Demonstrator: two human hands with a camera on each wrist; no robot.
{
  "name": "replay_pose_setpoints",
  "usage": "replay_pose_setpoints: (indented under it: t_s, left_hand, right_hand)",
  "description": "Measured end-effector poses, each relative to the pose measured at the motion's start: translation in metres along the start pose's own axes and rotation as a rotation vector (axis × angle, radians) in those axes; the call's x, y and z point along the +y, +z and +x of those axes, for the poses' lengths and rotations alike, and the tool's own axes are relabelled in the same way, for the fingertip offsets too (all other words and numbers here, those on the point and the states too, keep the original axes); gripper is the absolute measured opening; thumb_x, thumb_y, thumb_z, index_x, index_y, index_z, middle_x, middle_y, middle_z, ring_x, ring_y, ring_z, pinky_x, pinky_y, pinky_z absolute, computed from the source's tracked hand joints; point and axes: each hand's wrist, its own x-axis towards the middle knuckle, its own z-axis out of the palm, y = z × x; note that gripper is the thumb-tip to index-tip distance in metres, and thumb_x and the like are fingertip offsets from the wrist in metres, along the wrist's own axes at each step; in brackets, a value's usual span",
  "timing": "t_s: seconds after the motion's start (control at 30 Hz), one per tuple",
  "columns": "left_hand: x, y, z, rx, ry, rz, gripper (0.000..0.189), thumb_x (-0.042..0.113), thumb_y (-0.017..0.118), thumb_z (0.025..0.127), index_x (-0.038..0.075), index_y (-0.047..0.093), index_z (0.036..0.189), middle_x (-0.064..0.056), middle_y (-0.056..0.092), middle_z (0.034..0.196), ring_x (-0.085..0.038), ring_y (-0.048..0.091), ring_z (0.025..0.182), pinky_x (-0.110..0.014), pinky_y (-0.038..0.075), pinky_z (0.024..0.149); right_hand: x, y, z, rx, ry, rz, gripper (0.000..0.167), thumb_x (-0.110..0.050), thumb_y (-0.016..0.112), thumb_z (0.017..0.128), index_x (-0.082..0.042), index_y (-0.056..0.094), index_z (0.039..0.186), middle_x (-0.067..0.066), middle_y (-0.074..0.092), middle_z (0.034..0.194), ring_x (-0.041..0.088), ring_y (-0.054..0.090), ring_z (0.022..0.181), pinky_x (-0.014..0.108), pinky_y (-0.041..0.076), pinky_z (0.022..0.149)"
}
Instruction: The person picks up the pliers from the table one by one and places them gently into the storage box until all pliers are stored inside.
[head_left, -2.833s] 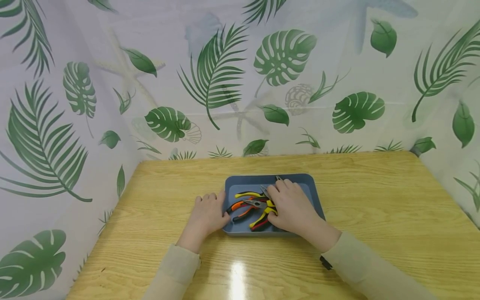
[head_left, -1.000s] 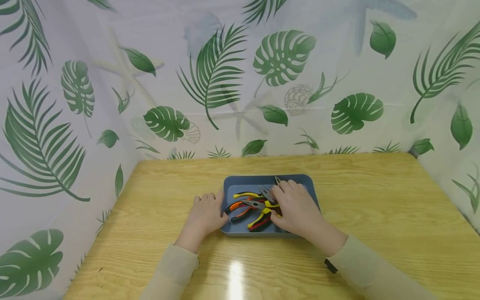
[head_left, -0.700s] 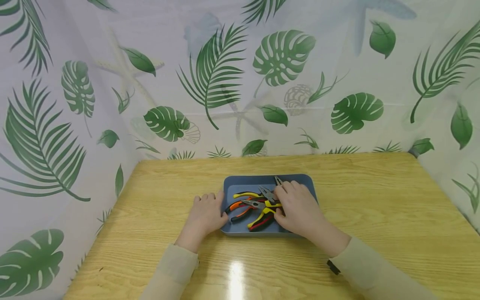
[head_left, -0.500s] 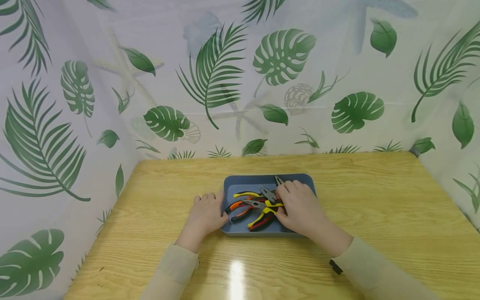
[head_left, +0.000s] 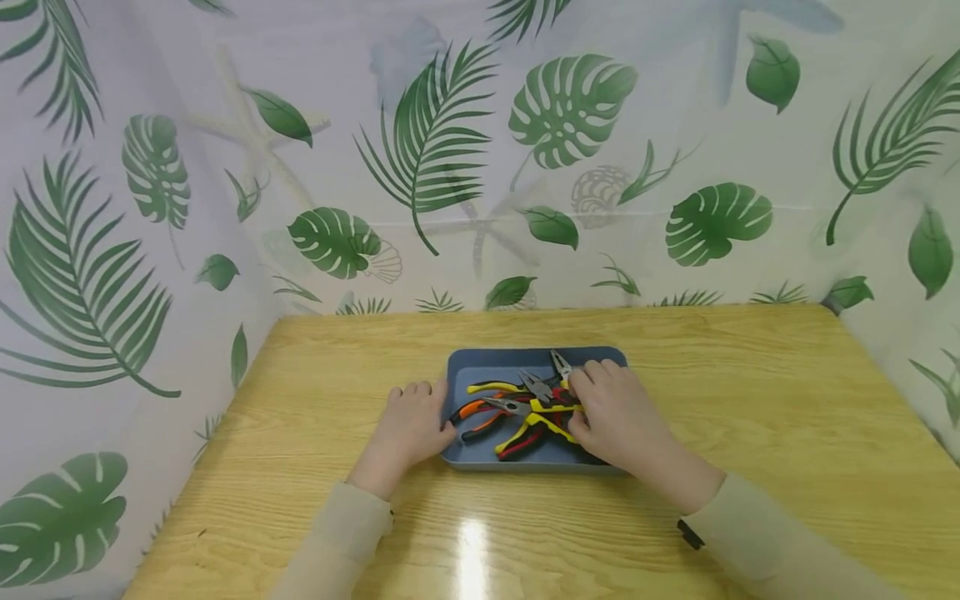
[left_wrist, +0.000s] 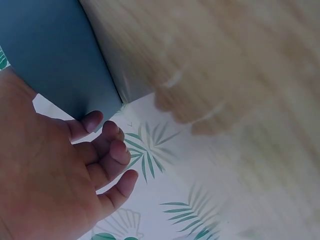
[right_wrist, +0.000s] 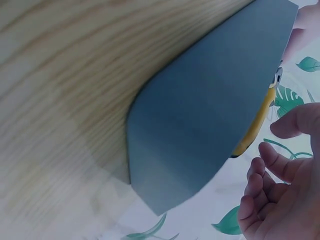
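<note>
A blue-grey tray (head_left: 465, 454) lies on the table with several pliers in it. My left hand (head_left: 411, 423) holds its left rim, thumb inside and fingers against the outer wall. In the left wrist view the other fingers of the left hand (left_wrist: 65, 160) hang loosely bent. My right hand (head_left: 618, 414) is over the tray's right part, hiding some handles. From the right wrist view, the right hand (right_wrist: 285, 185) has bent fingers with a gap to the thumb, near a yellow handle (right_wrist: 257, 122). Needle-nose pliers (head_left: 512, 407), combination pliers (head_left: 537, 386) and another pair of pliers (head_left: 560, 365) show their metal heads.
The wooden table (head_left: 345, 358) surrounds the tray on all sides. Behind and to the left hangs a leaf-patterned white cloth (head_left: 450, 275). An orange and black handle (head_left: 471, 409) lies near the tray's left wall.
My right hand has shifted to the right across the tray, uncovering more of the pliers' heads and yellow handles. The left hand stays at the left rim.
</note>
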Motion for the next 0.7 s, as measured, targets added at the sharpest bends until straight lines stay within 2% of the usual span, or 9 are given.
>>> replay_pose_setpoints:
  t_s: [0.2,0.43,0.53,0.7]
  left_hand:
    - [-0.004,-0.006,-0.001,0.013,0.048,0.011,0.061,0.037,0.062,0.102,0.0,0.051,0.149,-0.023,0.063,0.141,-0.041,0.059,0.132,-0.056,0.044,0.11]
    - [-0.011,-0.003,-0.004,0.022,0.083,0.007,0.059,0.041,0.058,0.106,0.002,0.052,0.15,-0.02,0.063,0.14,-0.04,0.058,0.132,-0.055,0.042,0.11]
    - [-0.013,-0.004,-0.008,0.029,0.093,-0.006,0.052,0.043,0.057,0.107,0.004,0.058,0.142,-0.019,0.066,0.134,-0.039,0.059,0.13,-0.055,0.042,0.11]
    - [-0.017,-0.004,-0.017,0.025,0.108,-0.027,0.044,0.044,0.055,0.109,0.008,0.061,0.133,-0.017,0.067,0.13,-0.039,0.06,0.129,-0.057,0.043,0.111]
  right_hand:
    - [0.01,-0.002,-0.005,0.002,-0.004,-0.013,0.018,-0.006,0.072,0.084,-0.01,0.055,0.088,0.003,0.047,0.077,0.019,0.038,0.069,0.033,0.033,0.065]
    - [0.024,-0.004,-0.013,0.041,-0.036,-0.051,0.015,-0.004,0.071,0.084,-0.006,0.057,0.088,0.004,0.046,0.075,0.018,0.037,0.065,0.032,0.035,0.061]
    - [0.029,-0.005,-0.015,0.037,-0.039,-0.056,0.016,-0.004,0.071,0.084,-0.008,0.056,0.086,0.003,0.046,0.074,0.017,0.039,0.065,0.032,0.036,0.061]
    - [0.036,-0.006,-0.022,0.018,-0.023,-0.04,0.016,-0.004,0.072,0.085,-0.009,0.057,0.086,0.003,0.05,0.076,0.019,0.044,0.067,0.036,0.04,0.064]
